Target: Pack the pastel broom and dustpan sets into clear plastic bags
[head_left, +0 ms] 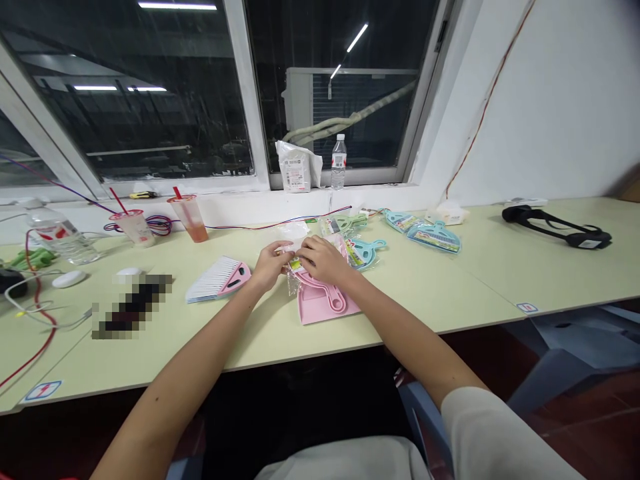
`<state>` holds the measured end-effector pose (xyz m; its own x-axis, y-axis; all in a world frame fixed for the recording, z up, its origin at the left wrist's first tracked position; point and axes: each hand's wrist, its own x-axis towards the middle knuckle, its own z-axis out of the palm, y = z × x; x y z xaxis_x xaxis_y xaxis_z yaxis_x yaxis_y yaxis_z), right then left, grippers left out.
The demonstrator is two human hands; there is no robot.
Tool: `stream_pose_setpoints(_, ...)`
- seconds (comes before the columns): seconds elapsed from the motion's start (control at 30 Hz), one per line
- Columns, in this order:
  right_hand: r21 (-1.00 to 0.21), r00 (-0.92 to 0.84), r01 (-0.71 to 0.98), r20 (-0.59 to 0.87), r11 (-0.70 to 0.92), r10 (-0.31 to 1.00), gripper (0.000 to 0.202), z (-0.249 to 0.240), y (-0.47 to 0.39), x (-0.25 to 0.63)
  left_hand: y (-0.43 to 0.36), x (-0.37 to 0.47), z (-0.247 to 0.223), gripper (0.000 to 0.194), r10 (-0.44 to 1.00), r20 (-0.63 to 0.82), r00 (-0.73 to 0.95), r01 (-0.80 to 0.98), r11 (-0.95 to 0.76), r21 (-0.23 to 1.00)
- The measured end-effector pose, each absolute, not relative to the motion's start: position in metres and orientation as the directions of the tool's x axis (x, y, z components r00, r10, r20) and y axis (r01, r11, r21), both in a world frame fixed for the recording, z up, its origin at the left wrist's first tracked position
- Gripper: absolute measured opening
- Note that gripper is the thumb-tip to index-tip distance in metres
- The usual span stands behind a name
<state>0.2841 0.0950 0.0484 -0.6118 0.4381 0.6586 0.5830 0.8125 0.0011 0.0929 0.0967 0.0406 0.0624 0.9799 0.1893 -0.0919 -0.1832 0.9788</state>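
My left hand and my right hand meet over a clear plastic bag with a yellow-green label. The fingers of both are closed on the bag's film; the fingertips are partly hidden. A pink handle with a looped end sticks out from under my right hand, above a pink dustpan lying on the table. To the left of my left hand lies a small hand brush with white bristles and a pink-and-black handle. Beyond my right hand is a bagged blue dustpan set.
More bagged blue sets and a bagged green one lie toward the back. Drink cups, a water bottle and cables occupy the left. A black strap device rests at right.
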Motion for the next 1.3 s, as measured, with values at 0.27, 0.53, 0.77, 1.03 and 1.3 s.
stream_pose_setpoints(0.27,0.04,-0.628,0.61,0.633,0.792,0.452,0.025,0.051,0.092,0.285,0.097,0.095,0.039,0.052,0.979,0.196,0.063,-0.101,-0.189,0.977)
stream_pose_setpoints(0.53,0.009,-0.59,0.633,0.653,0.774,0.474,0.022,0.052,0.094,0.285,0.097,0.094,0.039,0.052,0.975,0.21,0.07,-0.141,-0.198,0.97)
stream_pose_setpoints(0.77,-0.048,-0.481,0.72,0.685,0.693,0.547,0.021,0.049,0.113,0.306,0.1,0.093,0.042,0.051,0.978,0.206,0.027,-0.134,-0.201,0.97)
stream_pose_setpoints(1.03,0.128,-0.598,0.691,0.655,0.711,0.463,0.021,0.055,0.092,0.278,0.096,0.094,0.045,0.053,0.977,0.211,0.022,-0.171,-0.204,0.964)
stream_pose_setpoints(1.3,-0.023,-0.463,0.753,0.692,0.658,0.554,0.022,0.052,0.113,0.303,0.1,0.092,0.043,0.05,0.977,0.214,0.015,-0.158,-0.21,0.965)
